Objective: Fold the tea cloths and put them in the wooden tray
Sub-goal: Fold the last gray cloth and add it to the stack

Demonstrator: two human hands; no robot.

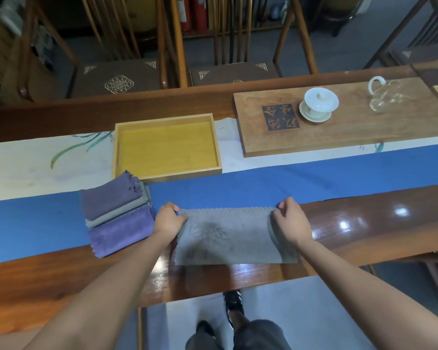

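A grey rectangular tea cloth with a faint dark plant print (228, 238) lies flat on the glossy reddish wooden surface (364, 223), its far scalloped edge reaching the blue runner (263, 183). The left hand (168, 219) grips its 9 o'clock end and the right hand (290, 221) its 3 o'clock end; on each, thumb and fingers pinch a far corner, likely to keep the layers square and taut so that the next fold comes out even.

At 9 o'clock of the cloth, just beside the left hand, rests a pile of purple and grey folded cloths (116, 213), fanned so each edge shows. They seem parked near the shallow pale wooden tray with a yellow floor (214, 145), which sits at 11 o'clock and holds nothing yet.

At 1 o'clock a brown wooden tea board (339, 137) carries a white lidded porcelain cup on a saucer (318, 103) and a clear glass pitcher (387, 96), well apart from the folding.
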